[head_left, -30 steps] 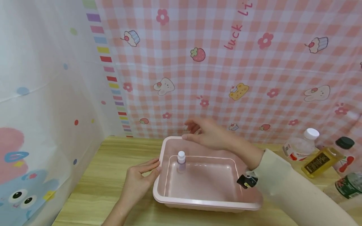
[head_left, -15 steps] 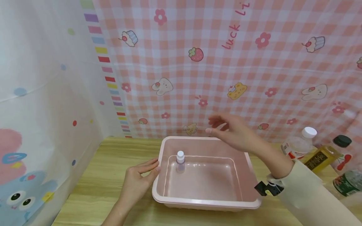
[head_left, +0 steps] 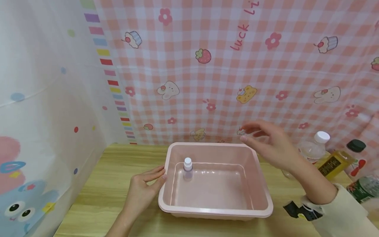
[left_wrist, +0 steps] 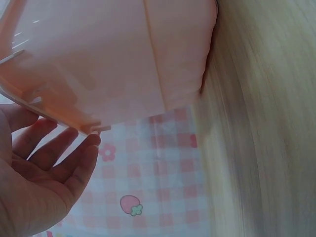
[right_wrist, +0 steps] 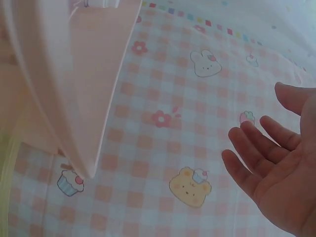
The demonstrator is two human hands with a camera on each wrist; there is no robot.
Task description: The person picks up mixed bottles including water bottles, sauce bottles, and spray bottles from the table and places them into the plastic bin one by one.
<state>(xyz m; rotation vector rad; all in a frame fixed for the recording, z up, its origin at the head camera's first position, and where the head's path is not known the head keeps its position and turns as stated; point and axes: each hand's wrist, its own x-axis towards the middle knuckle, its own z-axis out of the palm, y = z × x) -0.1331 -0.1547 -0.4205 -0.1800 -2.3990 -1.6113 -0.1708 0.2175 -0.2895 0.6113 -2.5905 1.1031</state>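
A pale pink plastic basin [head_left: 217,210] stands on the wooden table, with a small white-capped bottle [head_left: 188,169] upright inside near its left wall. My left hand [head_left: 144,190] holds the basin's left rim; in the left wrist view its bent fingers [left_wrist: 59,145] meet the rim from below. Beyond the back right corner of the basin, my right hand [head_left: 270,144] is raised with nothing in it, fingers relaxed and thumb apart. In the right wrist view, that palm shows bare.
On the right stand a clear bottle with a white cap [head_left: 322,137], a yellow oil bottle [head_left: 334,164] and a green-labelled bottle [head_left: 362,189]. The wooden table [head_left: 97,197] backs onto a pink checked cloth [head_left: 183,72]. A white printed cloth [head_left: 38,108] hangs at left.
My right hand has moved right, from above the basin's back left rim to past its back right corner. The left hand stays on the left rim, and the bottle inside stands still.
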